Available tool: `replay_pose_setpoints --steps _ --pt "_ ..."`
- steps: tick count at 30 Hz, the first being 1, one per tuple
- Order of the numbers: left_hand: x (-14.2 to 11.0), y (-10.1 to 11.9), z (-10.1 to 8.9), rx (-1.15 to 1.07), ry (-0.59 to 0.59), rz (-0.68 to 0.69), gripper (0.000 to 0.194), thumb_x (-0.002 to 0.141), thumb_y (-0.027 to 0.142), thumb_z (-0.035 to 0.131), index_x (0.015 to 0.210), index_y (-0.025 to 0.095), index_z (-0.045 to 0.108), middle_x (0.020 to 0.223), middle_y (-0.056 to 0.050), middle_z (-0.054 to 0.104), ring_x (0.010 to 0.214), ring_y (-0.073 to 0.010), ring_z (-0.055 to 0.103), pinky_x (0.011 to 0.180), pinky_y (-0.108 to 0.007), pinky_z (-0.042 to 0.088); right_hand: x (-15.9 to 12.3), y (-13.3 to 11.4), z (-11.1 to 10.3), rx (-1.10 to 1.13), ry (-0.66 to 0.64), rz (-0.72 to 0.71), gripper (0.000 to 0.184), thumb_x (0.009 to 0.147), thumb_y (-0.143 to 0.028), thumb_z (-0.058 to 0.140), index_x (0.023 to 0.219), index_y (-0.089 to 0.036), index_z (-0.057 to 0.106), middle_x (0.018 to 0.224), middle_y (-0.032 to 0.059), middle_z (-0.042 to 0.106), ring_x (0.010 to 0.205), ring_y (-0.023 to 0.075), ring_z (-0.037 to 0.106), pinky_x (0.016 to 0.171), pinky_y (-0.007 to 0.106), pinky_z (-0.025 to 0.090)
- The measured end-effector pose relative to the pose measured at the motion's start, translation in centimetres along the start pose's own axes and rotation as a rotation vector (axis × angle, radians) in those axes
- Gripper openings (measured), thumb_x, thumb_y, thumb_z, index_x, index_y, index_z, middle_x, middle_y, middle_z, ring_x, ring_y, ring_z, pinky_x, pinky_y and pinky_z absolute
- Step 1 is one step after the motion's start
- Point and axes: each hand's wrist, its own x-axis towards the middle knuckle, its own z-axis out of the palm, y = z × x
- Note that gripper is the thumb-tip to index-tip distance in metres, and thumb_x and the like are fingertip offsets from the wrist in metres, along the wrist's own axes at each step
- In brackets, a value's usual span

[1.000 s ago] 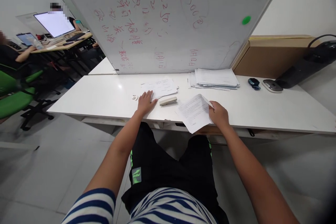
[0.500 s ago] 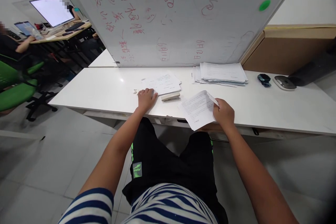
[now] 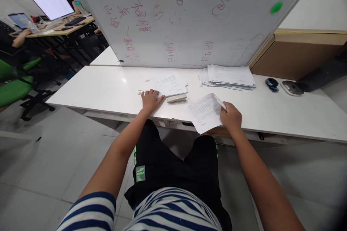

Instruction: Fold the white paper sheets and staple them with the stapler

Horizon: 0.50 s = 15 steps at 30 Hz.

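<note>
Printed paper (image 3: 205, 113) is gripped at its right edge by my right hand (image 3: 231, 116), fingers closed round it; the sheet hangs tilted over the front edge of the white table (image 3: 103, 90). My left hand (image 3: 150, 101) lies with fingers spread at the lower left corner of a small stack of printed sheets (image 3: 172, 85). Just right of that hand, a beige stapler (image 3: 177, 99) rests on the tabletop. A small white object (image 3: 140, 92), its kind unclear, sits beside my left fingertips.
Behind the table stands a whiteboard (image 3: 173, 25) with red writing. A thicker paper pile (image 3: 230, 75) lies by its foot. To the right are a dark small object (image 3: 271, 84), a computer mouse (image 3: 292, 88) and a cardboard box (image 3: 306, 54). People sit at a desk (image 3: 65, 30) far left.
The fingers of my left hand have lifted and spread slightly at the stack's corner. My right hand and its paper stay nearly still; the camera view has shifted a little.
</note>
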Motion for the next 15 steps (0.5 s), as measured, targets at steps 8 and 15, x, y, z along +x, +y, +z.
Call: replay_pose_setpoints --steps 8,15 --pt "0.2 -0.3 0.2 0.041 -0.004 0.061 0.035 0.097 0.037 0.033 0.106 0.021 0.063 0.111 -0.011 0.061 0.105 -0.0291 0.053 0.104 -0.052 0.020 0.1 0.1 0.1 -0.010 -0.011 0.048 0.039 0.082 -0.024 0.041 0.115 -0.017 0.061 0.106 0.0104 0.066 0.093 0.0275 0.059 0.077 0.036 0.045" --pt "0.8 -1.2 -1.5 0.161 -0.237 0.317 0.025 0.091 0.016 0.039 0.104 0.015 0.060 0.107 -0.015 0.062 0.092 -0.0277 0.062 0.080 -0.039 0.042 0.1 -0.2 -0.1 0.011 0.002 0.076 0.039 0.084 -0.026 0.040 0.115 -0.018 0.062 0.104 0.0106 0.067 0.091 0.0267 0.060 0.075 0.034 0.044"
